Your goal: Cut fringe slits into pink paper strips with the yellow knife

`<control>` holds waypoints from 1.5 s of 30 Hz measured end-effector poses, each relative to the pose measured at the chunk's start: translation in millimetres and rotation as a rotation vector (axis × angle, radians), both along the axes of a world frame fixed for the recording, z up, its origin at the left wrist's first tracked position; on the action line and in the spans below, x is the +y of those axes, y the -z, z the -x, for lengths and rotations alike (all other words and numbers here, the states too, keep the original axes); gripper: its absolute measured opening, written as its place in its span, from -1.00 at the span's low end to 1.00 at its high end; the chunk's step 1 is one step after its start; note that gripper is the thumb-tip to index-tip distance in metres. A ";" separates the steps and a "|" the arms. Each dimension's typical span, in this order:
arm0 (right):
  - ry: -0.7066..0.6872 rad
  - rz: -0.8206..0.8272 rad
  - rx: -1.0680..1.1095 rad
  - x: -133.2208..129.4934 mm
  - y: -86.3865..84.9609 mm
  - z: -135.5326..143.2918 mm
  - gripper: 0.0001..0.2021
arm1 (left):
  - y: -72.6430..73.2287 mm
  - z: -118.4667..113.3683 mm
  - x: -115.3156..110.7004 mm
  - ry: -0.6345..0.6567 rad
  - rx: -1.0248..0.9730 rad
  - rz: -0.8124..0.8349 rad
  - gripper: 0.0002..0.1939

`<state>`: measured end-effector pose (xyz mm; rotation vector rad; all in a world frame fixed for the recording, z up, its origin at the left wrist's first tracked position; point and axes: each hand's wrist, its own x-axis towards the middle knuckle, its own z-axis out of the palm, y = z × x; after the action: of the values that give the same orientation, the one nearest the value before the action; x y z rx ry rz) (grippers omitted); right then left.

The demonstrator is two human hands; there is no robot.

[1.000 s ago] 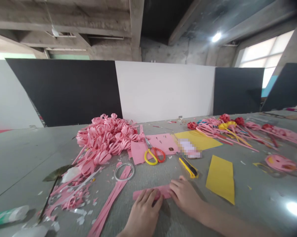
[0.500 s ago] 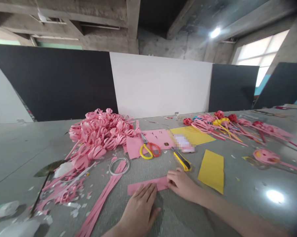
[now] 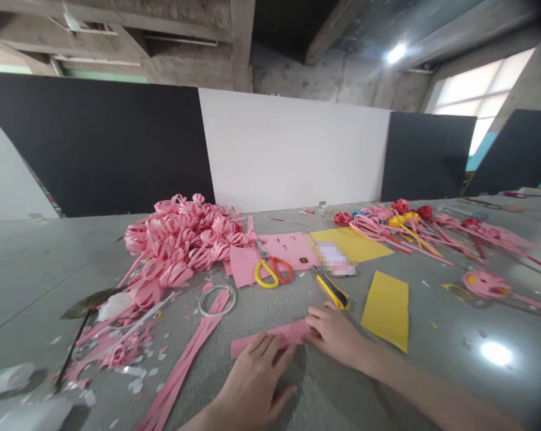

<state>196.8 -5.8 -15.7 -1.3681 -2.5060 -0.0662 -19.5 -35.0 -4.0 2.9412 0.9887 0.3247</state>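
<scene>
A folded pink paper strip (image 3: 292, 330) lies across the table in front of me. My left hand (image 3: 263, 374) rests over its left part with fingers stretched out and thumb apart. At the strip's right end, my right hand (image 3: 333, 332) has its fingers curled round the paper; the fingertips are partly hidden. A yellow-and-black utility knife (image 3: 332, 291) lies just beyond my right hand. Scissors (image 3: 272, 272) with one yellow and one red handle sit farther back on pink paper sheets (image 3: 247, 264). To the left, a roll of tape (image 3: 202, 305) lies over long pink strips (image 3: 189, 353).
A heap of curled pink paper flowers (image 3: 180, 239) fills the back left, with scraps around it. A phone (image 3: 337, 260) lies on a yellow sheet (image 3: 369, 246). Another yellow paper (image 3: 386, 311) is at right, near finished paper flowers (image 3: 486, 283). A bottle (image 3: 9, 379) lies far left.
My left hand has shifted slightly, its fingers more spread and the thumb farther out. The right hand stays at the strip's right end. The view has tilted a little.
</scene>
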 end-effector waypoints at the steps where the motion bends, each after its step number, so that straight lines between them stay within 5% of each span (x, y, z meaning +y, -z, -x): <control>1: 0.004 0.001 0.006 -0.5 -0.7 -0.3 -0.81 | -1.6 -0.3 -0.2 0.000 -0.006 0.014 -0.50; 23: 0.000 0.226 0.125 9.5 -11.7 -17.0 -0.96 | -1.9 2.9 0.4 0.052 -0.023 0.135 -0.44; 35: 0.277 0.363 0.059 12.6 -22.6 -24.8 -0.93 | -0.6 2.1 0.0 0.044 -0.024 0.152 -0.42; 45: 0.227 0.451 0.056 16.6 -27.2 -36.8 -0.92 | -1.0 3.1 0.2 0.047 -0.035 0.135 -0.43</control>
<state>233.6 10.8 11.5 -1.7896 -2.3959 0.5130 -22.6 -34.9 -3.1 2.8230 0.8977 0.2943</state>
